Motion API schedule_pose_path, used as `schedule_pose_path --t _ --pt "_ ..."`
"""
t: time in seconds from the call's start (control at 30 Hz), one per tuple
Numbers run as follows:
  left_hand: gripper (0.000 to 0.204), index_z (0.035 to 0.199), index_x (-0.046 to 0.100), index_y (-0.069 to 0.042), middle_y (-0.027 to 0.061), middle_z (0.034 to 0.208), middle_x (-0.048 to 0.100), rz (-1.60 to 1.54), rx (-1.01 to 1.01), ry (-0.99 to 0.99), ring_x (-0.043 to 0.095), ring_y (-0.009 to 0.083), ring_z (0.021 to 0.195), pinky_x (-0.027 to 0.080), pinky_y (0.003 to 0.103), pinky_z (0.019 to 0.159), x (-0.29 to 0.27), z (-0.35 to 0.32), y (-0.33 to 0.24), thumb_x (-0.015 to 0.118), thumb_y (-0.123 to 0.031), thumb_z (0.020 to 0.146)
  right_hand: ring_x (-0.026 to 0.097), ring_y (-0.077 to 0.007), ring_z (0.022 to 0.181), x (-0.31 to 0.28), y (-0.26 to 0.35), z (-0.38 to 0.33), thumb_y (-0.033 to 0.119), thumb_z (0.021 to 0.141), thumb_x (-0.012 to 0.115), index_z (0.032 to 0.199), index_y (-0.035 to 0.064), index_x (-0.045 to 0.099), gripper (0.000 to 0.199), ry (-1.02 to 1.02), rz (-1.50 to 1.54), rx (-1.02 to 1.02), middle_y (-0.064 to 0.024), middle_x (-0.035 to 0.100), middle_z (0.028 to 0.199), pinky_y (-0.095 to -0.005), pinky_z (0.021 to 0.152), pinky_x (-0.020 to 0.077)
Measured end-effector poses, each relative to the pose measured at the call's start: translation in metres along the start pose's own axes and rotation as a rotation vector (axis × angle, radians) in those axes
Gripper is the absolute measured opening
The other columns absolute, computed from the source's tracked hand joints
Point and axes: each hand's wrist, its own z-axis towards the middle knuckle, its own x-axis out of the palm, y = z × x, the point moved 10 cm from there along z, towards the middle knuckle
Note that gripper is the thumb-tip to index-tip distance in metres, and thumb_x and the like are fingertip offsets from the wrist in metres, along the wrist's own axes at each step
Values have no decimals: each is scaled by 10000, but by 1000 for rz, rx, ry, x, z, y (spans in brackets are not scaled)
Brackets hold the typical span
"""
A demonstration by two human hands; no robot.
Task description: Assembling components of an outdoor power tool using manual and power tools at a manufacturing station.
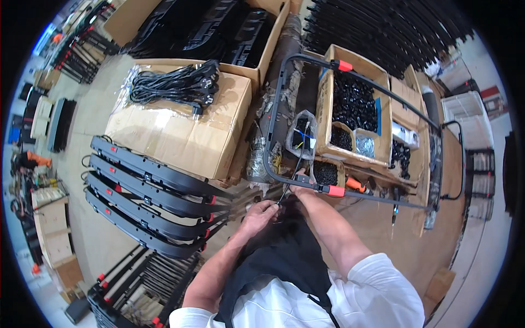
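**Hands at the black tube frame**

At the centre of the view, the left hand (pixel 261 212) was curled closed, its fingertips pinching a thin black wire (pixel 295 167) that ran up toward 12 o'clock into a clear plastic bag (pixel 301 131). The right hand (pixel 300 188), just beside it at 2 o'clock, was closed around the near bar of a black tube frame (pixel 272 115), next to an orange-red clip (pixel 336 191) on that bar. The 2 hands were near each other but apart.

The frame lay across the counter (pixel 383 218), its far bar carrying a second orange-red clip (pixel 344 66). Inside its outline sat an open cardboard box (pixel 326 104) of small black parts, and a small tub (pixel 325 172) of dark pieces stood at 1 o'clock from the right hand.

Toward 10 o'clock, a closed carton (pixel 183 136) bore a bundle of black power cords (pixel 175 85). At 9 o'clock from the left hand, 4 black panels (pixel 147 199) lay stacked in a staggered row.
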Motion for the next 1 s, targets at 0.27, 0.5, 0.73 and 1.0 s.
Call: schedule_pose_path --t 0.27,0.5,0.73,1.0 --pt "252 1165 696 24 22 908 686 -142 21 47 628 101 826 533 273 779 9 11 9 600 -197 1092 681 -315 654 35 -18 -79 237 939 639 873 8 696 245 201 971 297 -167 717 820 -448 574 528" --pt "255 1144 691 22 41 908 693 -232 20 -17 643 115 820 543 286 781 25 20 -7 596 -211 1099 726 -392 899 -34 -22 -222 252 929 679 1139 -22 663 345 46 995 321 -228 733 909 -477 803 569" --pt "263 1122 692 34 75 953 734 -186 88 -90 691 146 853 569 295 815 22 30 -13 591 -207 1102 587 -474 1298 -90 9 -226 109 940 551 1604 -43 314 722 86 786 115 -366 551 1430 -510 1134 465" --pt "316 1169 709 45 104 971 766 18 76 -138 712 137 875 574 301 814 21 28 -19 603 -242 1091 525 -546 1324 -103 14 -225 45 904 558 1622 -52 250 788 -3 750 29 -376 544 1388 -594 1127 442"
